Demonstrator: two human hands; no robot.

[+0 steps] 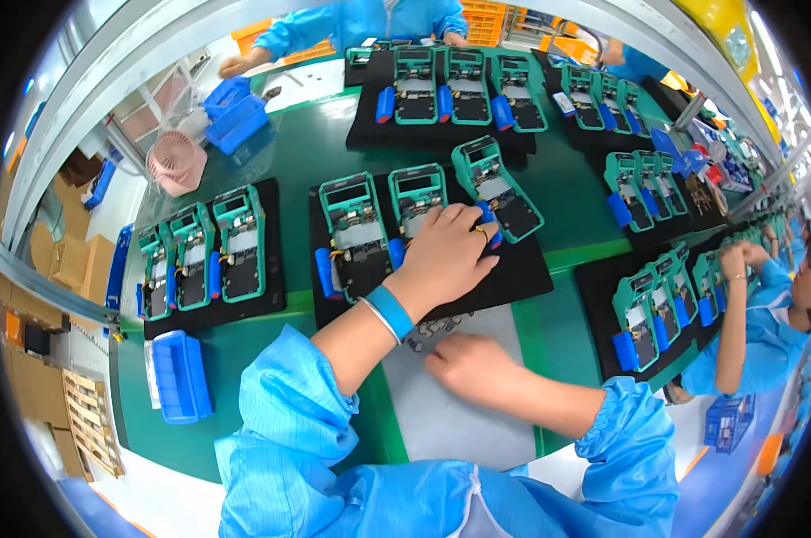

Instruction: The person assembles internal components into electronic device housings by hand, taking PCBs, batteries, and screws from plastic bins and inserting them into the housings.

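My left hand [449, 254] reaches over the front black mat, its fingers apart and partly stretched. Its fingertips lie against the blue battery pack [489, 217] beside a tilted green device housing [499, 190]. Under and beside this hand stand another green housing [418, 190] and, to its left, a third housing [353, 231] with a blue pack [328, 273] at its side. My right hand [474, 366] is closed low over the grey mat [459, 412], beside a few small metal parts [431, 328]. Whatever its fingers pinch is hidden and slightly blurred.
More green housings with blue packs stand on black mats at left [238, 242], far side [466, 85] and right [639, 318]. A blue bin [180, 377] is at front left; stacked blue bins [235, 115] and a pink fan [176, 163] stand farther back. Co-workers sit opposite and at right.
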